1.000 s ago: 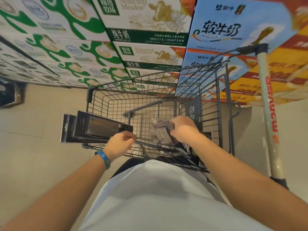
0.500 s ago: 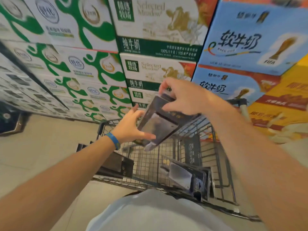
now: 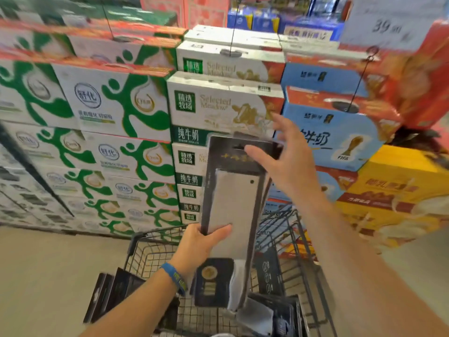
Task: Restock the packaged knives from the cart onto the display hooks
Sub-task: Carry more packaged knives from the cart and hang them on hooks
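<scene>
A packaged cleaver [image 3: 234, 210] in a dark card with a hang slot at its top stands upright in front of me. My left hand [image 3: 201, 242] grips its left edge near the middle, thumb across the blade window. My right hand [image 3: 284, 156] is at the top right corner, thumb on the card's face and fingers spread straight, loosely touching. Below, the wire cart [image 3: 155, 251] holds more dark knife packages [image 3: 267, 314], and further packs [image 3: 114, 295] lean against its left side. No display hooks are in view.
Stacked milk cartons [image 3: 116, 108] form a wall behind the cart, green-white at left, blue [image 3: 332, 137] and yellow [image 3: 393, 198] at right. A price sign [image 3: 386, 23] hangs at the upper right. Bare beige floor [image 3: 48, 276] lies left of the cart.
The package was lifted out of the cart, raised higher and turned upright. My left hand now grips its left edge, and my right hand has loosened to the top corner. The view tilted upward.
</scene>
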Demonstrator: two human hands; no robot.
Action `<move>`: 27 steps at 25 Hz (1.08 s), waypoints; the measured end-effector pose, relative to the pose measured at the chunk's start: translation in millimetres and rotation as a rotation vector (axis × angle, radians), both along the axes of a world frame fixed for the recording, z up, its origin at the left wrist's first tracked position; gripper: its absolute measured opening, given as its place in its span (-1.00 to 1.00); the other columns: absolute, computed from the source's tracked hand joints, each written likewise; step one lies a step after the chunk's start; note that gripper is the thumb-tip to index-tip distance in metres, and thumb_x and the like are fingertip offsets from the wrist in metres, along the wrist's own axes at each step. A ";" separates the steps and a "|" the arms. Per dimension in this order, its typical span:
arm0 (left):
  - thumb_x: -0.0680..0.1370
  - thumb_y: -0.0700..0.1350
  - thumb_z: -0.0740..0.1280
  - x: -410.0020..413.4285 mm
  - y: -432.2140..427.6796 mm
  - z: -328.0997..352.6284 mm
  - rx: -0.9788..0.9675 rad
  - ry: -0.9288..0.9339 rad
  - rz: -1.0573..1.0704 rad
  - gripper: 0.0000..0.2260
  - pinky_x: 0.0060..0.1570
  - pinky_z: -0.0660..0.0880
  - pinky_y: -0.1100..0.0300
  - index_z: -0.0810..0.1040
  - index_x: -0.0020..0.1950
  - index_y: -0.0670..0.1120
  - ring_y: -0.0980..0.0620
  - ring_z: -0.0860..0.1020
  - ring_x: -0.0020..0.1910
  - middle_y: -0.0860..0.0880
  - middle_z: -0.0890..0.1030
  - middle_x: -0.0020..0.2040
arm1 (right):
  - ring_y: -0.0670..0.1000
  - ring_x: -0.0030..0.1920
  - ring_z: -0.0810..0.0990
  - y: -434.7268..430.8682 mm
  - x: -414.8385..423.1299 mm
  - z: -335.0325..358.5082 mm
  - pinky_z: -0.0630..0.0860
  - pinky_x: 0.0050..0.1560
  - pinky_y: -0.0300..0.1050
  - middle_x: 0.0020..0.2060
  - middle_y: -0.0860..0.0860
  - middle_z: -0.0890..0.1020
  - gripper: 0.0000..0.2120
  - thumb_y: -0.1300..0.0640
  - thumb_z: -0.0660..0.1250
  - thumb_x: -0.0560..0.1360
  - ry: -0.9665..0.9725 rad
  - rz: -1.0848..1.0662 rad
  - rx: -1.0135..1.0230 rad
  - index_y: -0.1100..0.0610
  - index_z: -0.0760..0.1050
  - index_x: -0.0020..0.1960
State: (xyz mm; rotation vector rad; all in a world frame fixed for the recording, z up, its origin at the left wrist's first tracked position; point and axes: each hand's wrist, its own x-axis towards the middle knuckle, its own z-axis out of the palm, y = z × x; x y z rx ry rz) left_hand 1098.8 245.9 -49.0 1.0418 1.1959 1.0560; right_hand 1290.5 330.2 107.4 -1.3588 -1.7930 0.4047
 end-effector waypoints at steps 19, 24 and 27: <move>0.25 0.24 0.54 32.4 32.2 31.9 -0.134 -0.264 0.094 -0.44 0.07 0.59 -0.22 0.65 0.07 -0.13 -0.18 0.70 -0.04 -0.14 0.73 -0.05 | -0.11 0.00 0.73 -111.2 49.4 -73.2 0.65 -0.11 -0.22 0.03 -0.15 0.74 -0.57 0.04 0.62 0.39 0.749 -0.387 -0.346 -0.09 0.57 0.21; 0.29 0.25 0.47 95.5 36.6 58.9 0.041 -0.203 -0.172 -0.50 -0.18 0.64 0.08 0.65 0.02 -0.11 -0.04 0.71 -0.16 -0.04 0.73 -0.17 | 0.01 -0.05 0.75 -166.7 110.5 -51.8 0.68 -0.15 -0.13 -0.01 -0.05 0.75 -0.52 -0.02 0.66 0.32 0.779 -0.652 -0.191 -0.01 0.60 0.18; 0.31 0.27 0.50 139.7 22.8 66.5 0.131 -0.174 -0.274 -0.53 -0.33 0.56 0.29 0.64 -0.14 -0.13 0.15 0.65 -0.30 0.11 0.67 -0.31 | -0.07 -0.09 0.74 -213.0 146.4 -43.8 0.68 -0.18 -0.16 -0.06 -0.14 0.75 -0.58 -0.08 0.65 0.31 0.754 -0.835 -0.079 -0.06 0.61 0.10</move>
